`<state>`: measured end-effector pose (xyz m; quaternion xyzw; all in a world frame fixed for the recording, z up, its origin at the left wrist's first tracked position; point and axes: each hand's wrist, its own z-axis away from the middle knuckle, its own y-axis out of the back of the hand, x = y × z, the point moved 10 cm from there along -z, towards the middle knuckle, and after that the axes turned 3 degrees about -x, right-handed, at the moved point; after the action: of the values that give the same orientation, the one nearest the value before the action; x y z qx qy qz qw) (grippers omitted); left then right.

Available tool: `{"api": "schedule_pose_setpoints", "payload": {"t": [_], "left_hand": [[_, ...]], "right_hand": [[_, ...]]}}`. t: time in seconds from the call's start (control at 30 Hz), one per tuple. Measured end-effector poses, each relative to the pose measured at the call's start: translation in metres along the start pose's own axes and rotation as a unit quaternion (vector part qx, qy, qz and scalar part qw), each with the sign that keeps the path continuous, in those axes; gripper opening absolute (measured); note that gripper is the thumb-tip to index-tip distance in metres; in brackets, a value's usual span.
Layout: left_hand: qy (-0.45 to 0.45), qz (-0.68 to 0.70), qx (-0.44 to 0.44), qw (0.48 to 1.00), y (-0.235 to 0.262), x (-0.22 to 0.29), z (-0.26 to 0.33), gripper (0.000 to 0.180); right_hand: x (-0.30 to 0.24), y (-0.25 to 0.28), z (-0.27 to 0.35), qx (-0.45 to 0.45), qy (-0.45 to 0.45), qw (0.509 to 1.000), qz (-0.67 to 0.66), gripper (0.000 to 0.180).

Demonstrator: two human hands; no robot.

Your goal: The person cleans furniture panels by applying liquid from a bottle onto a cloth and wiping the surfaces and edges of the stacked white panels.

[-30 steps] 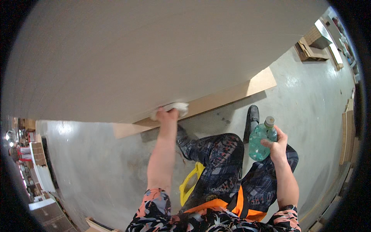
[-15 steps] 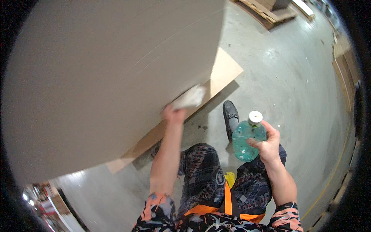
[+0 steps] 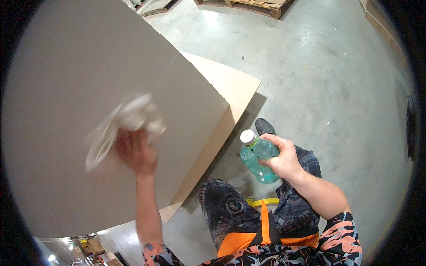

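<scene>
A large flat grey-brown panel surface (image 3: 80, 75) fills the left side, its right corner cut at an angle. Over it my left hand (image 3: 136, 153) presses a crumpled white cloth (image 3: 142, 113), both smeared by motion. My right hand (image 3: 284, 157) grips a clear bottle (image 3: 259, 164) with a white cap and a greenish tint, fingers round its side. The bottle is tilted, its cap toward the panel, above my legs. Whether the cloth touches the panel all over I cannot tell.
A pale wooden board (image 3: 239, 84) juts out beneath the panel. My dark shoe (image 3: 265, 127) stands on the grey concrete floor (image 3: 328, 102) beside it. Wooden pallets (image 3: 248, 5) lie at the far side, and shelving with goods (image 3: 91, 248) shows at lower left.
My left hand has moved left with the cloth, from near the panel's edge to farther in over its surface. The bottle has shifted left in my right hand's grip. The view has turned.
</scene>
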<state>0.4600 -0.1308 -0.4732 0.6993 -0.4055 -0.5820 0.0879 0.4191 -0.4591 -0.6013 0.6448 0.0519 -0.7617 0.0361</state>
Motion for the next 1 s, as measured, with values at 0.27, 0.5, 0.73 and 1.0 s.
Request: {"api": "schedule_pose_setpoints", "payload": {"t": [0.27, 0.5, 0.73, 1.0], "left_hand": [[-0.010, 0.300, 0.098, 0.949, -0.011, 0.031, -0.178, 0.043], [-0.081, 0.229, -0.053, 0.969, 0.007, 0.059, -0.032, 0.043], [-0.030, 0.083, 0.078, 0.993, 0.055, 0.069, -0.186, 0.035], [-0.114, 0.062, -0.043, 0.991, 0.039, 0.067, -0.072, 0.059]], "right_hand": [[0.000, 0.006, 0.005, 0.027, -0.004, 1.000, 0.014, 0.041], [-0.012, 0.033, 0.005, 0.069, 0.028, 0.997, 0.019, 0.035], [-0.008, 0.007, 0.000, 0.010, 0.026, 1.000, -0.004, 0.036], [-0.007, 0.021, 0.001, 0.038, 0.035, 0.998, 0.022, 0.034]]}}
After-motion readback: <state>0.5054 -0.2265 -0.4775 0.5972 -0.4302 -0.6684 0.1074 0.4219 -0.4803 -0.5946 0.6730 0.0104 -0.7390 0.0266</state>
